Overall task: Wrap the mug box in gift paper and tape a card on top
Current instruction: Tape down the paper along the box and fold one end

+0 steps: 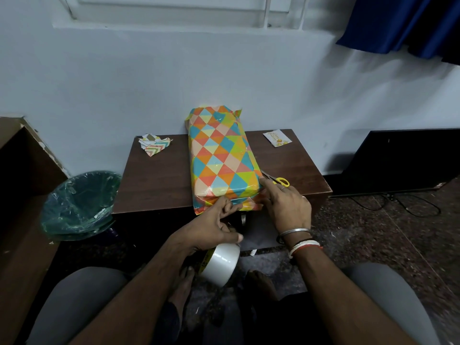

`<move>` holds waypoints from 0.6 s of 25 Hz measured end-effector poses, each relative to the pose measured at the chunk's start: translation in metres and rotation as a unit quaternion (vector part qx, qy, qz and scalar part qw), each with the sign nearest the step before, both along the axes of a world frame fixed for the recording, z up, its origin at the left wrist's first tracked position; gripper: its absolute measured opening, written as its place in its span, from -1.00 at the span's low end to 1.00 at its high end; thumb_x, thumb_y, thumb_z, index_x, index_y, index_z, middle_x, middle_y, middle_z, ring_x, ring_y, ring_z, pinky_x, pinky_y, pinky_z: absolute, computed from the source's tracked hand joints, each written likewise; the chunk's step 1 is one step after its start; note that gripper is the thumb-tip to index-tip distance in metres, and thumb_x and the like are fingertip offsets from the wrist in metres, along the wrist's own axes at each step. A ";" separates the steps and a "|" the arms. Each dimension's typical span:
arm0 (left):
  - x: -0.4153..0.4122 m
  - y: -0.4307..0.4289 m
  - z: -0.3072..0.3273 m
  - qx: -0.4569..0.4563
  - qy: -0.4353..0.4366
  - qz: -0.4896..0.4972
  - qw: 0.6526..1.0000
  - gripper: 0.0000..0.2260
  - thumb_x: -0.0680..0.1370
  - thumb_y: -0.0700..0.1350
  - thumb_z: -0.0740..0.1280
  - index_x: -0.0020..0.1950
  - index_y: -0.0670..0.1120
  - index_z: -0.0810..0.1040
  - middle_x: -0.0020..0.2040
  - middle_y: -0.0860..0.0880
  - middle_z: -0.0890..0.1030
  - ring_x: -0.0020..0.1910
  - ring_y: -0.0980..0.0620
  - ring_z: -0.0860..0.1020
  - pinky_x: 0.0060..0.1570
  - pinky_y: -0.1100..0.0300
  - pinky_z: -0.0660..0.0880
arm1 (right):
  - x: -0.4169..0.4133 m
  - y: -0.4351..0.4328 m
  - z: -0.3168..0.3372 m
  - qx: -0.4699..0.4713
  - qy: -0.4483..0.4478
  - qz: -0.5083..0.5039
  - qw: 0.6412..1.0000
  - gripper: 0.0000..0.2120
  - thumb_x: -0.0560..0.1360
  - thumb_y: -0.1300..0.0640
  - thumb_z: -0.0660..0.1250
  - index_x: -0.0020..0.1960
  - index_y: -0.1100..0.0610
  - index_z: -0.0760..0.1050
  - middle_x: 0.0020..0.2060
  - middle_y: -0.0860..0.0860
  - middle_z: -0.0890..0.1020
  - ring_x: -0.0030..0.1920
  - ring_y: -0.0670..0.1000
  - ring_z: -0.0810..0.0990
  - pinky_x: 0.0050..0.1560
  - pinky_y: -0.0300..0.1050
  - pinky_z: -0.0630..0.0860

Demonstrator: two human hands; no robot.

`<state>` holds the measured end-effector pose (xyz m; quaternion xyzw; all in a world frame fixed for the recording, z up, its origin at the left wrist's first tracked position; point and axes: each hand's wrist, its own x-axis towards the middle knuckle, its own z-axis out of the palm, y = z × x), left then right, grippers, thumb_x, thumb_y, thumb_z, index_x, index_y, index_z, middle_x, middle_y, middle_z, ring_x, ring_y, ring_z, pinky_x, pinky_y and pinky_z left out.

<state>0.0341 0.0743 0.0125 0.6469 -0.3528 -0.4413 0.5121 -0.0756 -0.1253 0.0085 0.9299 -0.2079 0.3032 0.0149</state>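
Head view. The mug box (221, 158), fully covered in triangle-patterned gift paper, lies lengthwise on a small brown table (159, 180), its far end against the wall and its near end overhanging the table's front edge.

The left hand (211, 227) is at the middle of that near end. Its curled fingers (227, 204) touch the folded paper there, while its thumb closes over the tape roll (221, 265), which hangs beneath the palm and in front of the table.

The right hand (286, 207) is at the box's near right corner. Its fingers are extended, and the index fingertip presses on the paper at the corner.

Count:
- One wrapped box.
- One tape roll.
- One card (277, 138), lying flat at the table's far right corner, well apart from both hands.
- One pair of scissors (282, 181) with yellow handles, just beyond the right hand and beside the box.
- One small heap of paper scraps (154, 145) at the table's far left corner.
- One lined waste bin (79, 202) on the floor, left of the table.
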 end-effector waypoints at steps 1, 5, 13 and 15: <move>0.000 0.001 0.003 -0.007 0.005 -0.002 1.000 -0.51 0.47 -0.34 0.52 -0.01 -0.06 0.19 0.54 0.08 0.40 -0.46 0.10 0.36 -0.17 0.01 0.46 | -0.001 -0.001 0.000 0.004 -0.004 0.002 1.000 -0.44 0.39 0.14 0.59 0.31 -0.14 0.49 -0.18 0.00 0.70 -0.20 0.22 0.64 -0.43 -0.01 0.53; 0.000 0.010 0.021 -0.046 0.008 -0.003 0.999 -0.50 0.46 -0.28 0.53 -0.01 -0.07 0.17 0.53 0.05 0.44 -0.43 0.13 0.40 -0.16 0.10 0.49 | -0.009 0.005 0.020 0.051 -0.007 0.005 0.999 -0.59 0.50 0.04 0.50 0.32 -0.18 0.57 -0.13 -0.02 0.70 -0.13 0.20 0.61 -0.41 -0.02 0.51; -0.015 0.026 0.058 -0.100 -0.027 0.002 0.995 -0.46 0.48 -0.36 0.51 0.02 -0.13 0.11 0.48 0.06 0.49 -0.36 -0.04 0.42 -0.24 0.11 0.42 | -0.017 0.042 0.086 0.674 0.119 0.199 0.702 -0.67 0.62 -0.08 0.33 -0.02 0.17 0.70 -0.12 0.19 0.73 -0.19 0.04 0.67 -0.12 -0.01 0.61; -0.014 0.026 0.064 -0.104 -0.033 0.021 0.994 -0.46 0.46 -0.38 0.52 -0.01 -0.09 0.13 0.48 0.02 0.49 -0.30 0.11 0.53 -0.25 0.21 0.47 | -0.017 0.047 0.086 0.697 0.165 0.232 0.659 -0.60 0.59 -0.11 0.31 0.06 0.23 0.68 -0.14 0.16 0.73 -0.17 -0.01 0.68 -0.15 -0.20 0.57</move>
